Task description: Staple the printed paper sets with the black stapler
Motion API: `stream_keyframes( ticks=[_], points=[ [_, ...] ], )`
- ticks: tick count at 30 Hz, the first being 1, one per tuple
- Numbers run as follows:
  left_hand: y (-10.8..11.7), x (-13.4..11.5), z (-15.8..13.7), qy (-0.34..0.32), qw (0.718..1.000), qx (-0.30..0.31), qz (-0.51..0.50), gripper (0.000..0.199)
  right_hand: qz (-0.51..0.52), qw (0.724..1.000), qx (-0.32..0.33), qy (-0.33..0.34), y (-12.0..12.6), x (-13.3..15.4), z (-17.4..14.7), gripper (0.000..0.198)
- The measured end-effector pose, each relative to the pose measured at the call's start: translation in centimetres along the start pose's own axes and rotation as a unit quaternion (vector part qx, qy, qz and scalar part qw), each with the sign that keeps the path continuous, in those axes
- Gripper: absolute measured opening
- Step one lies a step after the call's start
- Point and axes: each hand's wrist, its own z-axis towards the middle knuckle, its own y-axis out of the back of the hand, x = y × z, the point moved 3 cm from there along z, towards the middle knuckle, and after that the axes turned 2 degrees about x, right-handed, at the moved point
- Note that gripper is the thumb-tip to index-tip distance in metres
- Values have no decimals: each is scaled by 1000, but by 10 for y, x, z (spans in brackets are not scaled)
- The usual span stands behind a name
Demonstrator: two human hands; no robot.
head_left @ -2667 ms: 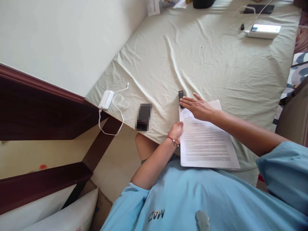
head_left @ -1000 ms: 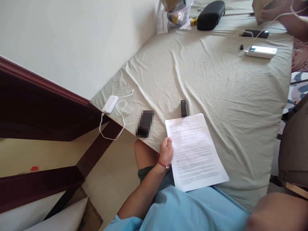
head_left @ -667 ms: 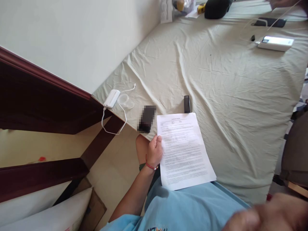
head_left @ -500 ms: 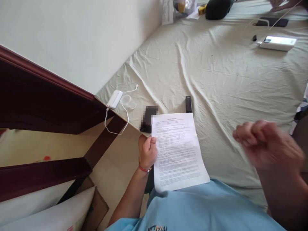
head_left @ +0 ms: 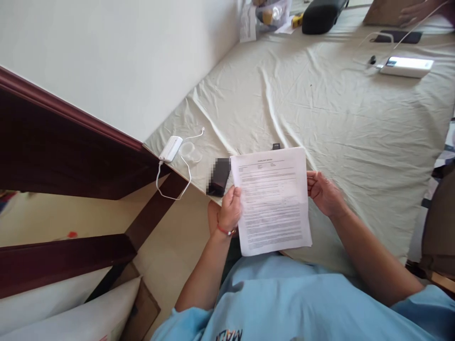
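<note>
My left hand, with a red cord at its wrist, grips the left edge of some printed paper sheets, the thumb lying on top. At the opposite edge is my right hand, its fingers closed at the paper's margin and the tips partly hidden. The sheets are held over the lap and the edge of the cloth-covered surface. A dark phone, partly pixelated, lies just left of the paper. Behind the top edge pokes out the end of a small black object, mostly covered.
A white adapter with a cable sits by clear round plastic pieces at left. Far right hold a white power bank, a dark flat phone-like item and another person's hand. A black case lies at the back.
My right hand has come in from the right to the paper's right edge. The sheets have risen slightly and shifted right, covering more of the small black object.
</note>
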Motion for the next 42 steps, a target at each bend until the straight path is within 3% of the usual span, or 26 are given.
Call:
stream_keyframes(
  ticks=[4,7,12,18,22,30,35,42],
  points=[
    [-42,21,15,7,998,53,-29,53,-26,992,-101,68,29,-8,5,36],
    [-57,35,15,25,996,64,-52,54,-36,983,-157,87,41,-14,3,32],
    [-59,35,8,64,990,70,-102,53,-43,972,-208,100,44,-14,1,32],
    [-55,21,-7,122,972,160,-121,51,-43,963,-238,121,48,-9,0,29],
    [-55,29,-18,163,965,187,-88,55,-36,966,-230,111,51,-11,1,30],
    [-57,45,-10,116,988,94,-46,58,-46,977,-186,98,50,-14,4,34],
    [-58,51,-10,88,991,96,-38,51,-83,977,-180,75,53,-16,3,38],
    [-50,58,-12,52,996,46,-55,56,-173,968,-166,77,58,-18,3,33]
  ],
)
